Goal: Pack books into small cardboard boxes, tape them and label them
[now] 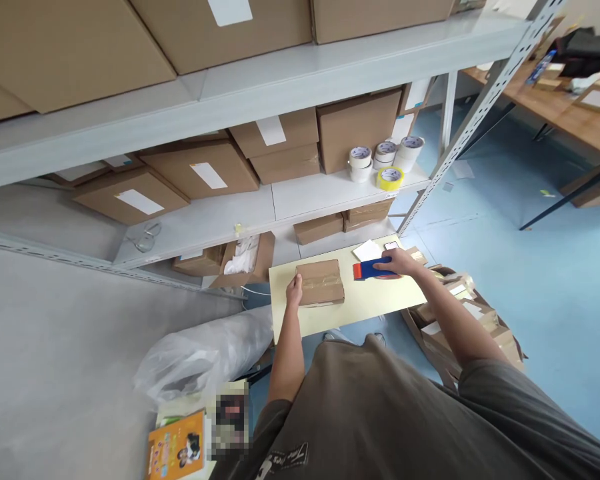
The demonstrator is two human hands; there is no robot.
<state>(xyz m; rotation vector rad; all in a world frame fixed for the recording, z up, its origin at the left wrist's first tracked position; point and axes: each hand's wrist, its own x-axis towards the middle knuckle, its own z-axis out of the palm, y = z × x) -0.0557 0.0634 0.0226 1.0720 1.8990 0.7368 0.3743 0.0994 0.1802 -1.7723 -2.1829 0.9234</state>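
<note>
A flat cardboard box (322, 273) lies on the pale yellow table (360, 307), with a strip of clear tape across its top. My left hand (295, 291) grips the box's left edge, thumb at the top side. To the right of the box, my right hand (399, 262) is closed around a blue tape dispenser (373, 268) with an orange front end. The dispenser is apart from the box, over the table. Behind it lie a white pad (367, 251) and a phone (391, 246).
Metal shelving (300, 210) stands ahead, carrying cardboard boxes (357, 130), white tape rolls (361, 157) and a yellow roll (390, 177). A large carton of packed boxes (473, 313) sits right of the table. Plastic wrap (210, 353) and an orange book (177, 445) are at left.
</note>
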